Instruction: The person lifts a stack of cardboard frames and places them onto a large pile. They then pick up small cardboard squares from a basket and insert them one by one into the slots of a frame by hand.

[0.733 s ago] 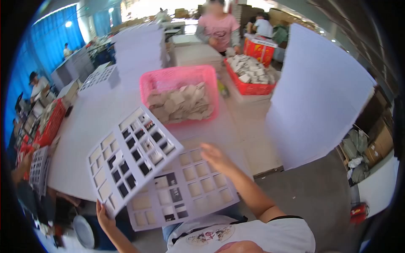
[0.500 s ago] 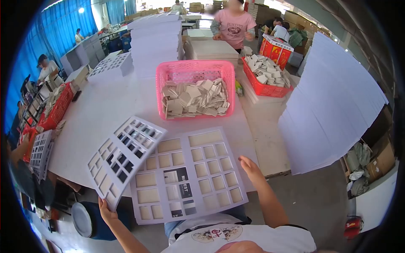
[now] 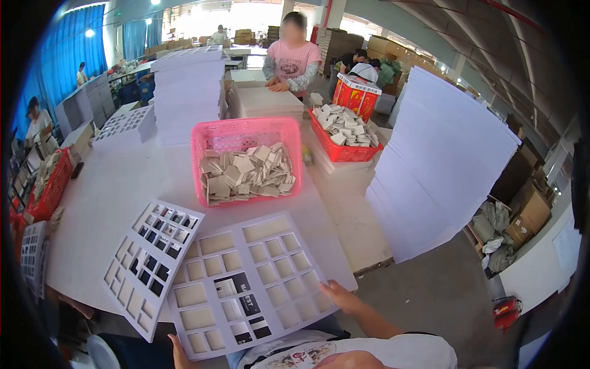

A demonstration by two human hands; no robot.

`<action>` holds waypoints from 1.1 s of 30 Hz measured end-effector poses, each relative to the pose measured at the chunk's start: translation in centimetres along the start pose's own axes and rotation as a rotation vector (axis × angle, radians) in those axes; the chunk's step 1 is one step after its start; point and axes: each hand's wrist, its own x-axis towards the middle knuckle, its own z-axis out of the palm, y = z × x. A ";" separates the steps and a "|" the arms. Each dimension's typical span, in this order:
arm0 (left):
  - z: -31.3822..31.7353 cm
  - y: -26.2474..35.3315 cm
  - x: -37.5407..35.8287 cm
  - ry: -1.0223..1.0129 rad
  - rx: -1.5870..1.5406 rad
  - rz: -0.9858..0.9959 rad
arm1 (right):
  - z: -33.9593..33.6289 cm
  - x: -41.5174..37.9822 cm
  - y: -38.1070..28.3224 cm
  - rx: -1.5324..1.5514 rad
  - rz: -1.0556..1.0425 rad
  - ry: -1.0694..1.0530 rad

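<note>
A large white cutout panel (image 3: 239, 269) with many square windows lies over the table's near edge, its lower end by my lap. Beige board shows through most windows; printed black-and-white pieces show in a middle column. At the panel's lower left edge is my left hand (image 3: 179, 353), closed on it, its fingers partly hidden. My right hand (image 3: 342, 299) grips the opposite edge, fingertips against the rim. A second white windowed panel (image 3: 130, 273), with dark pieces showing through, lies tilted on the left, next to the large one.
Beyond the panels stands a pink basket (image 3: 298, 161) full of beige board pieces. A red basket (image 3: 344, 152) of similar pieces is behind it. Tall white sheet stacks (image 3: 439, 166) rise at right and back left (image 3: 189, 92). A person in pink (image 3: 294, 61) stands across the table.
My left hand has let go of the smaller panel and moved to the large panel's edge. My right hand has come in against its right edge. The view has shifted right and up.
</note>
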 end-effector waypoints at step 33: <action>16.7 0.9 2.5 -0.199 0.119 -0.017 | -18.0 -8.8 4.1 0.355 -0.281 0.366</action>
